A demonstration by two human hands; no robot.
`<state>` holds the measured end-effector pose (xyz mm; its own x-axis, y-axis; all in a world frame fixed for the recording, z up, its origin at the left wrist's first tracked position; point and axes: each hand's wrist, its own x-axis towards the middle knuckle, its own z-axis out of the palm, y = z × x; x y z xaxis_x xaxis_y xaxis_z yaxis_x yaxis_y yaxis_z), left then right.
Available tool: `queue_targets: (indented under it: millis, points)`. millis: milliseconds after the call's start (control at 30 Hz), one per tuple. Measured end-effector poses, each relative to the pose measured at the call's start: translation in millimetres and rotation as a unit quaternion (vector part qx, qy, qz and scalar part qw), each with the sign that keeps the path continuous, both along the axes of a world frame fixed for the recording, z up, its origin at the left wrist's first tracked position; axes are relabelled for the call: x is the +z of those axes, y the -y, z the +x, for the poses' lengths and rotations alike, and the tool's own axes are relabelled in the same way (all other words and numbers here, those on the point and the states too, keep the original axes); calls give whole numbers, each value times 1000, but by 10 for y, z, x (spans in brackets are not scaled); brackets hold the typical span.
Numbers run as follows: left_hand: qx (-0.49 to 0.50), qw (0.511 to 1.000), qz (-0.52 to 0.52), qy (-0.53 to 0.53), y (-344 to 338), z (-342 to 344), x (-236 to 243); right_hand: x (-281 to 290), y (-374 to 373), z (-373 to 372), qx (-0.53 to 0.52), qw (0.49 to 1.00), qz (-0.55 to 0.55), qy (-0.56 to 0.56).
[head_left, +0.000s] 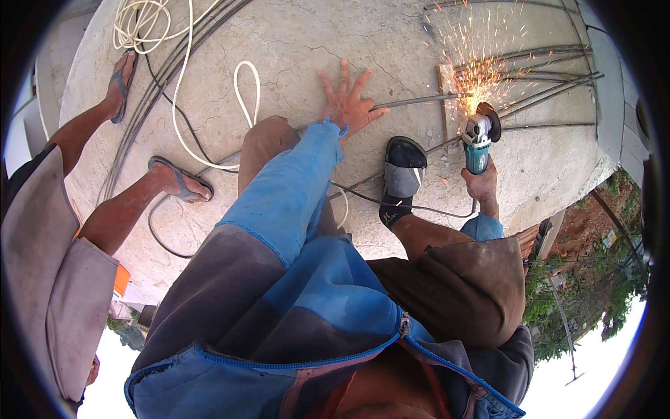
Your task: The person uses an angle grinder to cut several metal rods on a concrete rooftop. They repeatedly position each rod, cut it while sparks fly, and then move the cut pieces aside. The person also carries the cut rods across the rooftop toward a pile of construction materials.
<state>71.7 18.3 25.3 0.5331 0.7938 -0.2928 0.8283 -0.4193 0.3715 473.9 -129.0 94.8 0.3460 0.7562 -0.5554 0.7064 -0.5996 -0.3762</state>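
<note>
My right hand point(481, 184) is closed around the body of a teal and grey angle grinder point(477, 148). Its dark disc point(490, 121) is beside a steel rod point(417, 100), where a burst of orange sparks point(480, 84) sprays up and away. Bright glare hides the exact spot where disc and rod meet. Fingers spread wide, my left hand point(346, 106) lies flat over the rod further left, pressing toward the concrete. Under the rod near the sparks is a narrow wooden board point(447, 105).
Several more rods point(551, 75) lie across the concrete slab point(293, 56) at right, and a bundle point(157, 87) runs along the left. A white cable point(187, 70) loops nearby. My shoe point(405, 167) stands near the grinder's dark cord point(429, 208). Another person's sandalled foot point(180, 180) is at left.
</note>
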Motion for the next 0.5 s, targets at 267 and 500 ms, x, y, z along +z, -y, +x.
queue_targets:
  millis: [267,500]
  points:
    - [-15,998,-34,-45,-26,39,50,-28,47,46,-8,1000,-3,-4]
    - [11,999,35,30,46,-39,-96,-31,-17,-4,2,1000,0,-4]
